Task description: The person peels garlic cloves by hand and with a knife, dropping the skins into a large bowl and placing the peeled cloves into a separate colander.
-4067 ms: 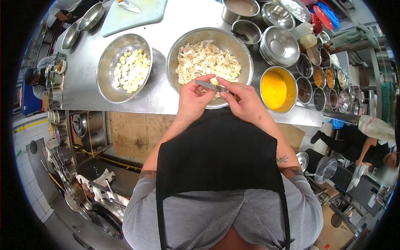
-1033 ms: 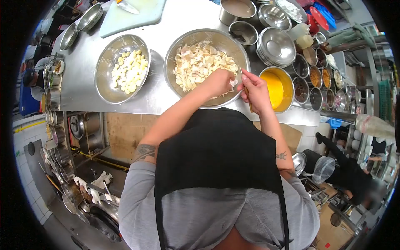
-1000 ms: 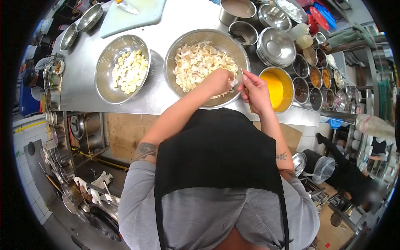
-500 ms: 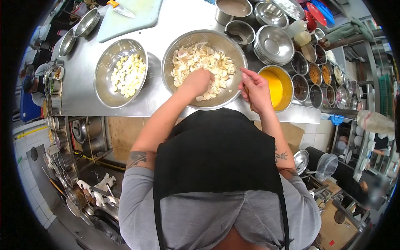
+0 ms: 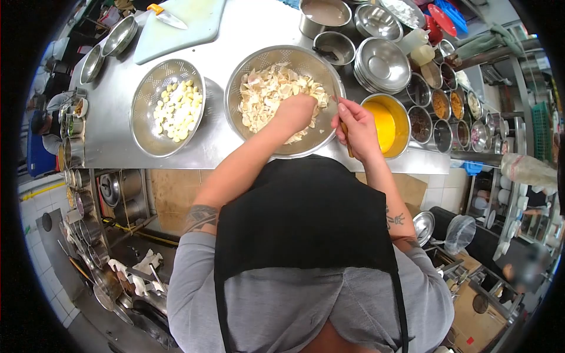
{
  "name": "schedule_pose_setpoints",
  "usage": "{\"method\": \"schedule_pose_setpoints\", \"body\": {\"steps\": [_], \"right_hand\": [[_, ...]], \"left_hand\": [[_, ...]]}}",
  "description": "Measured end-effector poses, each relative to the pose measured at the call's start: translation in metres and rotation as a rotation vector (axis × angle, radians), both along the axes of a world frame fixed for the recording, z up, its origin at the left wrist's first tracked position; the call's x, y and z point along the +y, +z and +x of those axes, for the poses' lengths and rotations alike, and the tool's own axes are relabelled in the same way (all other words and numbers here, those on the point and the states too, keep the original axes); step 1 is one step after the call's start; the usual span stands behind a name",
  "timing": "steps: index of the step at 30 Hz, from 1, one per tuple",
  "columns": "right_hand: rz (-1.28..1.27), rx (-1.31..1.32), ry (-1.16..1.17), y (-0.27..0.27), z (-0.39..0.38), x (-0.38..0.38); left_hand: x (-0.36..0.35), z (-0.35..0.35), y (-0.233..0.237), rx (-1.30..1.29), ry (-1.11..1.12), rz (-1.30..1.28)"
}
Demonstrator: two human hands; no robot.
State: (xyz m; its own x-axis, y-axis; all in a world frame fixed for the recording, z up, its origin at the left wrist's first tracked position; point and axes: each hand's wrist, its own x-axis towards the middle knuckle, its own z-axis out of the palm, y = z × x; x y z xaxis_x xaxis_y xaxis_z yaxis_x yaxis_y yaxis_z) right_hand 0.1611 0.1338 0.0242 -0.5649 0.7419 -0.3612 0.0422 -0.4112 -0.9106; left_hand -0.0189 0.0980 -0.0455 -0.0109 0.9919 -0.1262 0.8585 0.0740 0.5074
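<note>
A large perforated metal colander in front of me holds a heap of unpeeled garlic cloves and loose papery skins. Over the right part of that heap is my left hand, its fingers curled closed; whatever they pinch is hidden. My right hand grips a small knife by its brown handle at the colander's right rim, the blade pointing up and away from me. To the left, a second colander contains peeled, pale cloves.
A metal pot of yellow liquid stands right beside my right hand. Stacked steel bowls and several ingredient containers crowd the right side. At the back left, an orange-handled knife lies on a cutting board.
My left hand has moved right across the heap, closer to my right hand and the knife. My right hand has turned slightly, showing more of the handle. The view has shifted slightly.
</note>
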Motion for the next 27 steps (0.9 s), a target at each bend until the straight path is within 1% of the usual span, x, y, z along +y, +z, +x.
{"method": "schedule_pose_setpoints", "body": {"steps": [2,5,8,11,12,14,17,20,21,24,27], "right_hand": [[0.006,0.000,0.017,-0.001,0.001,0.000],[0.013,0.007,0.027,-0.002,0.002,0.000],[0.014,0.010,0.005,0.000,0.001,-0.001],[0.022,-0.018,0.010,0.005,-0.001,-0.003],[0.027,-0.033,0.015,0.006,0.000,-0.004],[0.106,-0.058,0.111,0.005,0.002,-0.004],[0.231,-0.082,0.242,0.006,-0.005,-0.012],[0.310,-0.060,0.306,0.004,-0.012,-0.020],[0.314,-0.052,0.314,0.006,-0.014,-0.022],[0.351,-0.078,0.346,0.006,-0.013,-0.026],[0.433,-0.163,0.374,0.003,-0.012,-0.023]], "left_hand": [[0.007,0.008,0.001,0.033,0.088,-0.171],[0.009,0.017,-0.005,0.050,0.154,-0.098],[0.005,0.012,-0.012,-0.048,0.133,-0.032],[-0.010,0.009,-0.007,-0.201,0.216,0.119],[-0.015,0.006,0.001,-0.415,0.238,0.058],[-0.027,0.000,0.020,-0.842,0.283,-0.073],[-0.050,-0.004,0.025,-1.511,0.310,-0.193],[-0.071,0.006,0.035,-1.639,0.359,-0.242],[-0.076,0.007,0.041,-1.764,0.330,-0.229],[-0.084,0.008,0.031,-1.808,0.390,-0.249],[-0.087,0.002,0.027,-1.640,0.270,-0.194]]}}
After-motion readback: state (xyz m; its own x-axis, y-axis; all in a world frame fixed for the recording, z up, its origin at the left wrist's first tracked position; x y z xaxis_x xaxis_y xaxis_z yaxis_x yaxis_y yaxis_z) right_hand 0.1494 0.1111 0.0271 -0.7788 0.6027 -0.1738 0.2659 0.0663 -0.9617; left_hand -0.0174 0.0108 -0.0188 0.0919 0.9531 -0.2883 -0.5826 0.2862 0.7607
